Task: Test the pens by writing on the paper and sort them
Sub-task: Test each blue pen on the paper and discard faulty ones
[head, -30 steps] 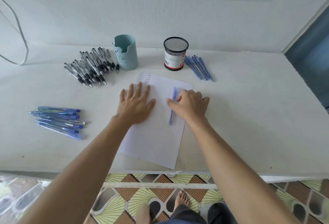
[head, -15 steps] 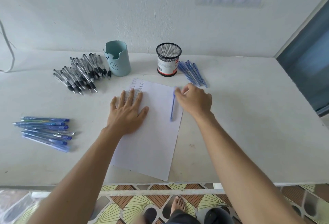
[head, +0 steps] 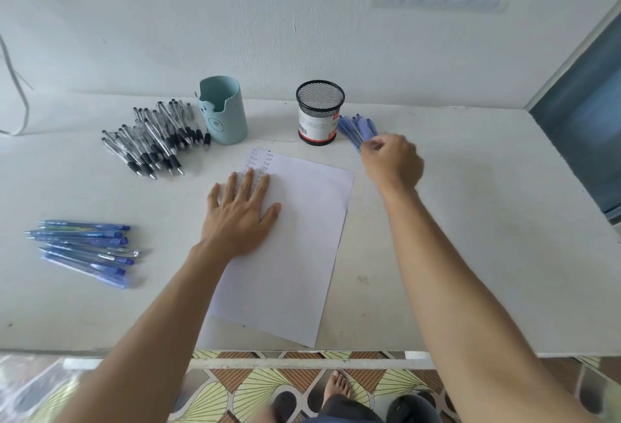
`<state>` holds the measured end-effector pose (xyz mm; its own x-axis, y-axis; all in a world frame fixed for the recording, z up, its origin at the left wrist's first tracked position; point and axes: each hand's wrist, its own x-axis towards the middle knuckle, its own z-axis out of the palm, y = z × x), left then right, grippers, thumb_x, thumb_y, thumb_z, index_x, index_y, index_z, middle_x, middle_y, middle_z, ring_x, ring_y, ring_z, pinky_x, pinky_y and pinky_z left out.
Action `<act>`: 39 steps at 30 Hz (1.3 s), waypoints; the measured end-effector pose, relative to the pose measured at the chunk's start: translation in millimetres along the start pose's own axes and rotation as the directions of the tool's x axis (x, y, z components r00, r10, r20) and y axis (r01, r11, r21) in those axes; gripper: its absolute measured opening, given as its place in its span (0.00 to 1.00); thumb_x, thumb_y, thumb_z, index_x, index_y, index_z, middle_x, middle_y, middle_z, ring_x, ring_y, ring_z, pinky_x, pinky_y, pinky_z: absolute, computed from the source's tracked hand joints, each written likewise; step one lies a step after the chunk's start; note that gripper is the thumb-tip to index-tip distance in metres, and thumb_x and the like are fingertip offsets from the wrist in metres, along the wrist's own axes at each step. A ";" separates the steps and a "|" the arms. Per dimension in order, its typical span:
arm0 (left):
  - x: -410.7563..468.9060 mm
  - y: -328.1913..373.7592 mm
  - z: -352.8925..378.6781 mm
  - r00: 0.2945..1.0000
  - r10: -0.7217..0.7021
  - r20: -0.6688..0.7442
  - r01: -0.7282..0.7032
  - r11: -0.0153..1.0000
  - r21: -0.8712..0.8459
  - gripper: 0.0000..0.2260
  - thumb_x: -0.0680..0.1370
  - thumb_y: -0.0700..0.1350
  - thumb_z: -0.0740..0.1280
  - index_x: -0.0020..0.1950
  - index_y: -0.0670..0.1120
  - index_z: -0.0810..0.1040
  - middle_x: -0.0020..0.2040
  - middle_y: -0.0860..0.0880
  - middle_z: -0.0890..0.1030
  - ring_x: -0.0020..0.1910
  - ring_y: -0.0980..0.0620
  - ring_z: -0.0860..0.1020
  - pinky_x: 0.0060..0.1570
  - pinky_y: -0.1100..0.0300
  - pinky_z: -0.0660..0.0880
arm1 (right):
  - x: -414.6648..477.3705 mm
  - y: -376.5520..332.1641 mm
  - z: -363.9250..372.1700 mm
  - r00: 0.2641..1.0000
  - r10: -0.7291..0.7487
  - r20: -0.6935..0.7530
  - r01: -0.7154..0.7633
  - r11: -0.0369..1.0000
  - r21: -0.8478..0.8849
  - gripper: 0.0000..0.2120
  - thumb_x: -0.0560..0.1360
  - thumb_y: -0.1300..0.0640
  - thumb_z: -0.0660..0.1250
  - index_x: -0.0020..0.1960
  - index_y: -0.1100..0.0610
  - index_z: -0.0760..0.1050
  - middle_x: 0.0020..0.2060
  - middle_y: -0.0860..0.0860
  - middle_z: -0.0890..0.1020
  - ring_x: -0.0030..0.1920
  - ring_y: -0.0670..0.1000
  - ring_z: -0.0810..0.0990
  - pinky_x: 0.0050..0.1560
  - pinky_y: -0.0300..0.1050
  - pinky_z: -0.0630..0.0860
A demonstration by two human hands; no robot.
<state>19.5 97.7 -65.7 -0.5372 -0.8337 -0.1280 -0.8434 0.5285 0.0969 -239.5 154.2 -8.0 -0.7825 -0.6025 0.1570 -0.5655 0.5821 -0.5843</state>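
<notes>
A white sheet of paper (head: 302, 237) lies on the white table, with small handwritten marks at its top left corner. My left hand (head: 240, 217) rests flat on the paper's left side with its fingers spread. My right hand (head: 393, 163) is beyond the paper's top right corner, its curled fingers pinching the near end of a blue pen (head: 357, 141). That pen lies in among a small pile of blue pens (head: 356, 126) right of the black mesh cup (head: 320, 113). The hand and pile are blurred.
A teal pen holder (head: 221, 111) stands at the back, with a heap of black-grip pens (head: 151, 140) to its left. Another group of blue pens (head: 84, 251) lies at the near left. A cable (head: 16, 93) hangs on the wall at far left. The table's front edge (head: 302, 350) is near me.
My right hand has lifted the blue pen off the paper and carried it back and to the right, to the pile beside the mesh cup. My left hand has stayed on the paper.
</notes>
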 end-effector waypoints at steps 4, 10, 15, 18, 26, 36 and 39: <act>0.1 -0.6 0.5 1.000 -0.002 -0.002 0.002 1.000 0.000 0.31 0.81 0.66 0.42 0.82 0.56 0.42 0.83 0.51 0.42 0.81 0.47 0.41 0.78 0.44 0.41 | 41.2 18.6 -3.1 0.994 0.108 -0.010 -0.108 0.994 0.006 0.10 0.74 0.57 0.62 0.45 0.58 0.82 0.41 0.55 0.82 0.43 0.61 0.77 0.44 0.45 0.69; 0.2 -2.5 3.1 1.000 -0.001 -0.004 0.001 1.000 -0.005 0.31 0.81 0.66 0.41 0.82 0.56 0.42 0.83 0.51 0.42 0.81 0.48 0.41 0.78 0.45 0.40 | 59.8 32.5 11.9 0.985 0.107 0.134 -0.104 0.994 -0.030 0.11 0.77 0.56 0.62 0.39 0.56 0.78 0.45 0.60 0.82 0.46 0.61 0.80 0.40 0.44 0.67; 0.2 -4.0 3.8 1.000 0.001 -0.001 -0.001 1.000 -0.001 0.32 0.80 0.67 0.39 0.82 0.56 0.42 0.83 0.51 0.42 0.81 0.48 0.41 0.78 0.45 0.41 | 57.2 25.3 15.8 0.977 0.083 0.198 -0.081 0.997 -0.017 0.13 0.74 0.52 0.57 0.37 0.58 0.74 0.42 0.56 0.80 0.47 0.60 0.78 0.43 0.45 0.70; -0.2 -3.4 2.6 1.000 0.001 -0.004 -0.001 1.000 0.000 0.32 0.81 0.67 0.41 0.82 0.56 0.43 0.83 0.51 0.42 0.81 0.48 0.41 0.78 0.45 0.41 | 48.8 22.4 14.1 0.986 0.061 0.157 -0.051 0.997 -0.066 0.18 0.78 0.50 0.59 0.60 0.58 0.78 0.60 0.58 0.77 0.62 0.62 0.75 0.59 0.52 0.70; -2.6 -11.8 -8.1 0.988 -0.052 -0.143 -0.022 0.883 -0.469 0.33 0.74 0.62 0.61 0.78 0.51 0.66 0.79 0.49 0.64 0.79 0.48 0.58 0.77 0.53 0.52 | -46.7 -18.8 23.3 0.937 -0.297 0.184 0.307 0.951 -0.028 0.20 0.72 0.50 0.60 0.61 0.52 0.80 0.59 0.55 0.78 0.61 0.60 0.75 0.58 0.52 0.68; -56.3 -76.5 -38.4 0.852 -0.408 -0.330 0.112 0.756 -0.645 0.11 0.76 0.43 0.65 0.54 0.50 0.86 0.47 0.47 0.84 0.48 0.44 0.79 0.58 0.49 0.76 | -140.3 -32.8 60.6 0.735 -0.465 0.493 0.564 0.823 -0.064 0.25 0.81 0.43 0.56 0.76 0.46 0.65 0.78 0.53 0.60 0.78 0.55 0.54 0.75 0.57 0.51; -72.8 -104.9 -33.6 0.744 -0.553 -0.376 0.359 0.805 -0.473 0.14 0.78 0.42 0.64 0.60 0.50 0.83 0.62 0.44 0.79 0.63 0.39 0.70 0.64 0.46 0.65 | -145.5 -28.5 62.2 0.728 -0.466 0.503 0.580 0.809 -0.090 0.29 0.77 0.41 0.51 0.77 0.46 0.64 0.79 0.54 0.60 0.78 0.56 0.55 0.76 0.58 0.50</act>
<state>147.5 97.5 -33.4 0.0714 -0.9725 0.2219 -0.8655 0.0502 0.4985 -93.3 191.3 -63.8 -0.1752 -0.9844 -0.0135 -0.9352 0.1707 -0.3102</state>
